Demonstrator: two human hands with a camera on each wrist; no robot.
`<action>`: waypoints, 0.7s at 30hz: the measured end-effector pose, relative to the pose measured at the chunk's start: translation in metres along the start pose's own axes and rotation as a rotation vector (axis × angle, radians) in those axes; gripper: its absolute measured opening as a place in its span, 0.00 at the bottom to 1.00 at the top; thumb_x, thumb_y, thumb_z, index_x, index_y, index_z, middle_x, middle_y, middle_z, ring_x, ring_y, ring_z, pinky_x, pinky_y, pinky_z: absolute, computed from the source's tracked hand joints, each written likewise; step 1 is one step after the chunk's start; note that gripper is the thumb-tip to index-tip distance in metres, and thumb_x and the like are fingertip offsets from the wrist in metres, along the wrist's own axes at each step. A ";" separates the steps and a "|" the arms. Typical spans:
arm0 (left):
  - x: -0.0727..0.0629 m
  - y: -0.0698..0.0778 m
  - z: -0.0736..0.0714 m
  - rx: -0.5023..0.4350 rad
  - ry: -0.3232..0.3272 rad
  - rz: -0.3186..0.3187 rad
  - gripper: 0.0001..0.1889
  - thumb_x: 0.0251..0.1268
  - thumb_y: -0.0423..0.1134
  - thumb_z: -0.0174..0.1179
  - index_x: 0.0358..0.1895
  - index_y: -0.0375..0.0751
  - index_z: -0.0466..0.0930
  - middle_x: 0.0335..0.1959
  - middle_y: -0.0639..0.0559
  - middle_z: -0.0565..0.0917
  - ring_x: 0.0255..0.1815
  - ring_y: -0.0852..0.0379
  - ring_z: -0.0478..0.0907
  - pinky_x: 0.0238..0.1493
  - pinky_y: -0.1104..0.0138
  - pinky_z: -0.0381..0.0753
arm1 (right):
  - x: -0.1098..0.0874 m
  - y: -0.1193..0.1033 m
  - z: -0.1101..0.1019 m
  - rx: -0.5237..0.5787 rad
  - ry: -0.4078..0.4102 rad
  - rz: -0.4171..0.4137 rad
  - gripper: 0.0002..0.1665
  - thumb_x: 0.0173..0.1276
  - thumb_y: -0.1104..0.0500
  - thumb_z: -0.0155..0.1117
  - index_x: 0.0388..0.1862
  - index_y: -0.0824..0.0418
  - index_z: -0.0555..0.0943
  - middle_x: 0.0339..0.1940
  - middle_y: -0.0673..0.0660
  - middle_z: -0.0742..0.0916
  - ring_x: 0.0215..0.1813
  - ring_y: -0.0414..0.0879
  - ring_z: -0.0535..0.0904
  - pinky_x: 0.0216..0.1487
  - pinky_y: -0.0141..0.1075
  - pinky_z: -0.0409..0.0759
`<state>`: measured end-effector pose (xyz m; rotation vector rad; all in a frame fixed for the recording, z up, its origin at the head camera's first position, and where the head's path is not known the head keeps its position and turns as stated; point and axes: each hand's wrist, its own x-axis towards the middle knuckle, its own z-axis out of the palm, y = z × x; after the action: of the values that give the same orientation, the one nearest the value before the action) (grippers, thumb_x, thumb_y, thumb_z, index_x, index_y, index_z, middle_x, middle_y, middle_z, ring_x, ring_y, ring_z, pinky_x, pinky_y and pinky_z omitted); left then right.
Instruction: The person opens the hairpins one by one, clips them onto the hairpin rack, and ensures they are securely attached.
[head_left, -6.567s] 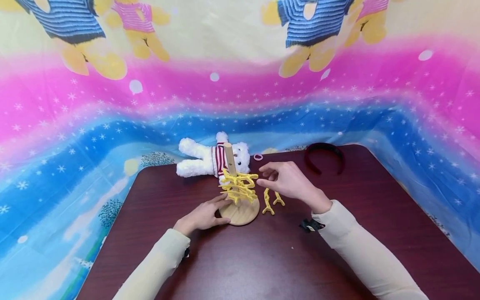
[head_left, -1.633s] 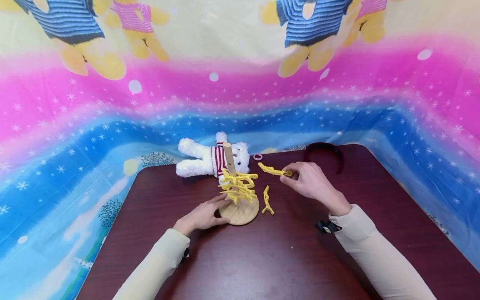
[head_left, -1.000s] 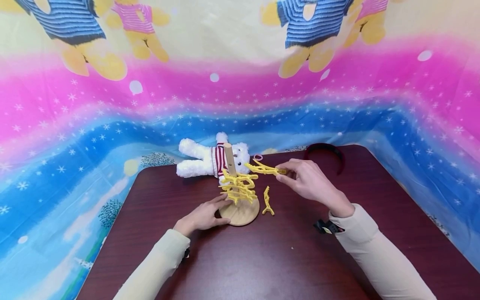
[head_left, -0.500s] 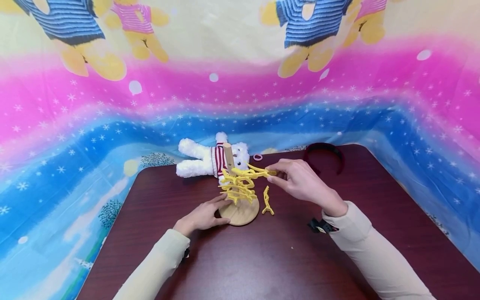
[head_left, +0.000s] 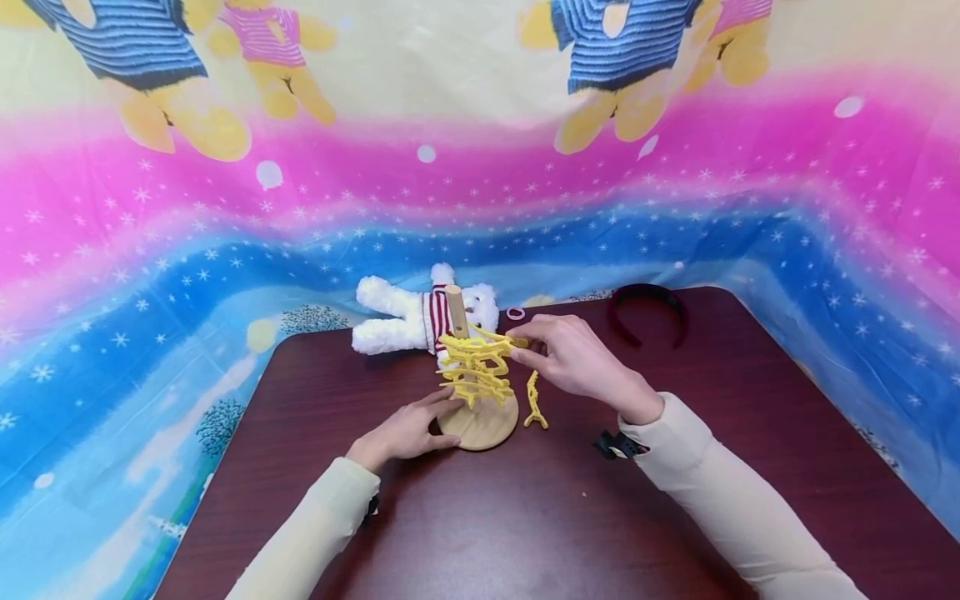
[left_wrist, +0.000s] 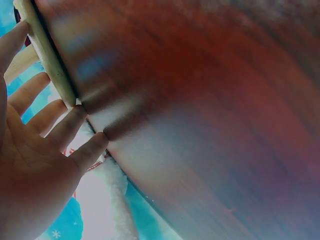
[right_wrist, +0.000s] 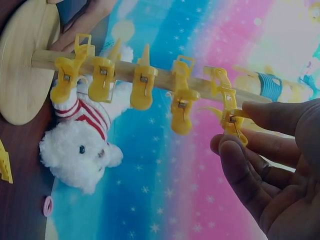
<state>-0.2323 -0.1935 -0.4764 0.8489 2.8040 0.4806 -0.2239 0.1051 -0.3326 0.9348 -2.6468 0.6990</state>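
A wooden stand with a round base [head_left: 483, 432] and an upright post [head_left: 456, 305] carries several yellow hair clips [head_left: 472, 387]. My right hand [head_left: 573, 357] pinches another yellow hair clip [right_wrist: 230, 107] by its handles between thumb and fingers. In the right wrist view that clip overlaps the post, beyond the others in the row. My left hand [head_left: 408, 429] rests at the left edge of the base, fingers spread and fairly straight, fingertips at the rim in the left wrist view. One more yellow hair clip [head_left: 535, 407] lies on the table right of the base.
Behind the stand lies a white plush bear [head_left: 393, 325] in a red-striped top. A pink hair tie [head_left: 516, 313] and a dark red headband [head_left: 611, 321] lie towards the back of the brown table [head_left: 525, 525]. A printed cloth [head_left: 420, 200] hangs around the table.
My right hand has picked up one of the two loose hair clips and carried it left to the post. My left hand has stayed at the base.
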 end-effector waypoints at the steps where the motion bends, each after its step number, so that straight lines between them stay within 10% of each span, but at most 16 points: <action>1: 0.000 0.000 0.000 -0.001 0.000 -0.001 0.34 0.67 0.60 0.61 0.74 0.55 0.68 0.80 0.46 0.60 0.73 0.39 0.68 0.68 0.48 0.72 | 0.001 -0.001 0.001 0.000 0.002 -0.005 0.16 0.70 0.52 0.67 0.53 0.53 0.87 0.39 0.50 0.89 0.31 0.38 0.78 0.35 0.35 0.75; 21: 0.000 -0.001 0.000 -0.003 -0.003 -0.010 0.33 0.67 0.60 0.60 0.74 0.58 0.67 0.80 0.47 0.60 0.72 0.40 0.70 0.68 0.48 0.73 | 0.016 -0.005 0.018 0.038 0.028 -0.027 0.14 0.70 0.53 0.67 0.52 0.55 0.87 0.35 0.48 0.89 0.33 0.35 0.83 0.36 0.34 0.80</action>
<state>-0.2328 -0.1940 -0.4765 0.8341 2.8028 0.4821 -0.2335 0.0842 -0.3398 0.9622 -2.6002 0.7531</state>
